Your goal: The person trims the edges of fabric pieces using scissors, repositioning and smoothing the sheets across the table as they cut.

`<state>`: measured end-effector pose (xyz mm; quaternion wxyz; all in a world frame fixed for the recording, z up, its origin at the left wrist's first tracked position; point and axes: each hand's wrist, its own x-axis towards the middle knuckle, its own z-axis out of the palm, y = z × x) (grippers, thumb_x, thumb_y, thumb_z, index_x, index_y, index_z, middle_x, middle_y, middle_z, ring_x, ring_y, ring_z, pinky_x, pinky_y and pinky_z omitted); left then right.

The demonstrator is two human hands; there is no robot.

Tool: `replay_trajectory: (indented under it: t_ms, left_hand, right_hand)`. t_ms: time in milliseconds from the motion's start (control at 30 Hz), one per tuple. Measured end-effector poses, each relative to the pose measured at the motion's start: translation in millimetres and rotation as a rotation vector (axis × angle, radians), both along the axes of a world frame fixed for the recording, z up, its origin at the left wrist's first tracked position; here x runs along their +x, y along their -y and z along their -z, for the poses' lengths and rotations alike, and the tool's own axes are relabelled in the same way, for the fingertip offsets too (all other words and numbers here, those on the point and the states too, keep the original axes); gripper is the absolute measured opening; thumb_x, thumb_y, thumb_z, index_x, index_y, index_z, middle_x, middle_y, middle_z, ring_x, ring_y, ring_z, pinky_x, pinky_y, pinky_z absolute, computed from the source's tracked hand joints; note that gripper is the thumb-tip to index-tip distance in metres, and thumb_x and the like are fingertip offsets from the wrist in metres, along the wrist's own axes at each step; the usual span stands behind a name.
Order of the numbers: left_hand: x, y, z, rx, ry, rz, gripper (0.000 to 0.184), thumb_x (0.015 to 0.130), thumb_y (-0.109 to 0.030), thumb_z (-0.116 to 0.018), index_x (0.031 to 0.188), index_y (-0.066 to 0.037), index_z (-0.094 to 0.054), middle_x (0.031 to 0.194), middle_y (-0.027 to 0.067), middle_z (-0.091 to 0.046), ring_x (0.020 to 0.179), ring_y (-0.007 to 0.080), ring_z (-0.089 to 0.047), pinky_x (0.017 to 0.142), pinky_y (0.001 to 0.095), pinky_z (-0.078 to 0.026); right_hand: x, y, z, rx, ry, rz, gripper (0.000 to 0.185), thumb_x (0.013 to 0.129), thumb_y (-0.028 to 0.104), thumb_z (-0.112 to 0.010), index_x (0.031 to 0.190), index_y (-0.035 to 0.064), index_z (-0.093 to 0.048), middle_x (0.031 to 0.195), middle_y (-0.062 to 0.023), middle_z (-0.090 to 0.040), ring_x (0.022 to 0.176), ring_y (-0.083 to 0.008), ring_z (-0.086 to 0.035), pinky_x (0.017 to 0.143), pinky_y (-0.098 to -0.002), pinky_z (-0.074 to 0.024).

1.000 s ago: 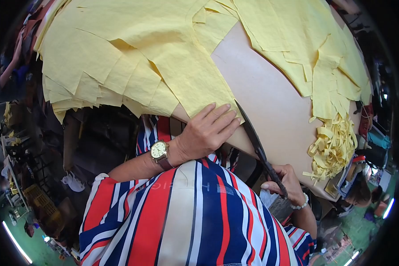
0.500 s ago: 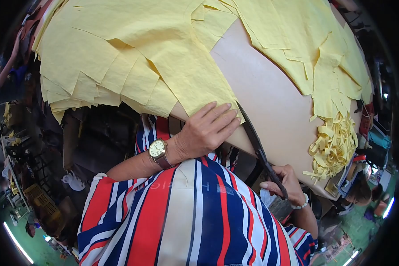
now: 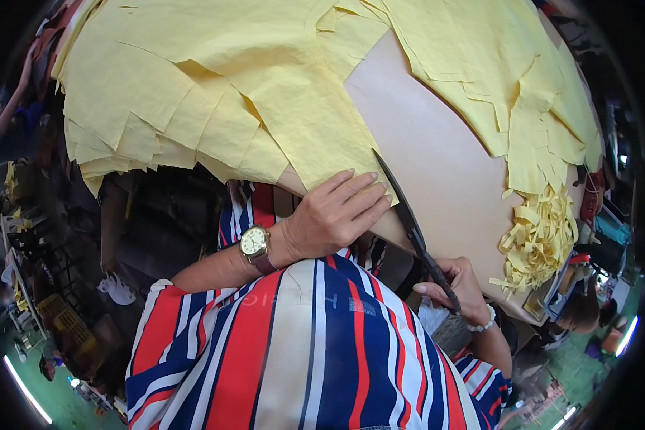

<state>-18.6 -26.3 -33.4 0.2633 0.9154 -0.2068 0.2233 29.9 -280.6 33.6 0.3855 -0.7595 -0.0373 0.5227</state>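
A sheet of yellow cloth (image 3: 315, 107) spreads over the tan tabletop, its narrow lower corner reaching the near edge. My left hand (image 3: 340, 211) lies over that corner, fingers slightly bent on top and holding it; the thumb is hidden. Long dark scissors (image 3: 411, 226) run along the right edge of this corner, the tip touching or just over the cloth. The handle end is gripped in my right hand (image 3: 462, 287), whose thumb shows at the near side. The blades look close together, but how far they are parted cannot be made out.
Curled yellow strips (image 3: 537, 244) lie heaped at the table's right edge, below more layered yellow cloth (image 3: 473, 64). Bare tan tabletop (image 3: 444, 143) shows between the cloth pieces. A yellow crate (image 3: 68, 322) stands on the floor at left.
My right hand and the scissors have moved a little forward and left, so the tip sits higher along the cloth edge. My left hand and the cloth corner have shifted only slightly.
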Motion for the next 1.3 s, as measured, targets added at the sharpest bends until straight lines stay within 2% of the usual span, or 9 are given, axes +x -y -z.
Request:
replay_trajectory:
  t_ms: [433,567,667,1033,1233,1300]
  left_hand:
    - [-2.6,0.0,-2.8,-0.026,0.000,0.035,0.027,0.072,-0.011,-0.056,0.096,-0.003,-0.062,0.100,0.0100,-0.061,0.095,0.0250,-0.059,0.080,0.0372,-0.048]
    - [-5.5,-1.3,-0.6,-0.026,-0.010,0.063,0.029,0.074,-0.014,-0.053,0.099,0.000,-0.059,0.103,0.0123,-0.058,0.100,0.0266,-0.056,0.083,0.0391,-0.046]
    - [-5.5,-1.1,-2.5,-0.036,-0.004,0.042,0.027,0.072,-0.011,-0.055,0.097,-0.003,-0.062,0.101,0.0102,-0.061,0.095,0.0245,-0.059,0.081,0.0373,-0.047]
    - [-7.9,-2.9,-1.2,-0.074,-0.001,0.066,0.027,0.074,-0.012,-0.054,0.098,-0.002,-0.060,0.103,0.0116,-0.059,0.101,0.0259,-0.057,0.084,0.0388,-0.046]
    - [-9.2,-3.4,-4.8,-0.078,-0.009,0.093,0.027,0.073,-0.011,-0.055,0.098,-0.003,-0.061,0.103,0.0109,-0.059,0.101,0.0253,-0.058,0.083,0.0384,-0.047]
    - [-10.0,-3.4,-6.1,-0.074,-0.023,0.100,0.027,0.074,-0.010,-0.055,0.099,-0.004,-0.061,0.104,0.0105,-0.060,0.101,0.0247,-0.058,0.083,0.0386,-0.047]
  right_hand:
    - [-1.7,-5.8,3.2,0.048,0.053,-0.020,0.035,0.067,0.020,-0.076,0.054,0.0042,-0.049,0.047,0.0056,-0.040,0.047,-0.0030,-0.035,0.042,-0.0213,-0.0246]
    - [-1.5,-9.7,5.7,0.062,0.056,-0.008,0.035,0.067,0.020,-0.076,0.054,0.0042,-0.049,0.048,0.0058,-0.039,0.047,-0.0032,-0.034,0.042,-0.0218,-0.0243]
    - [-1.9,-9.7,6.6,0.054,0.066,-0.017,0.035,0.068,0.019,-0.076,0.054,0.0040,-0.048,0.048,0.0059,-0.039,0.047,-0.0033,-0.034,0.042,-0.0221,-0.0237]
    - [-5.7,-6.7,7.3,0.063,0.076,-0.015,0.035,0.070,0.015,-0.073,0.053,0.0035,-0.044,0.048,0.0061,-0.034,0.048,-0.0036,-0.030,0.042,-0.0224,-0.0220]
    - [-0.4,-16.5,4.1,0.116,0.145,-0.059,0.034,0.067,0.018,-0.075,0.053,0.0040,-0.047,0.048,0.0060,-0.037,0.047,-0.0038,-0.032,0.043,-0.0218,-0.0231]
    - [0.7,-17.2,3.2,0.130,0.082,-0.017,0.033,0.067,0.019,-0.075,0.054,0.0040,-0.048,0.048,0.0062,-0.038,0.047,-0.0038,-0.033,0.043,-0.0215,-0.0236]
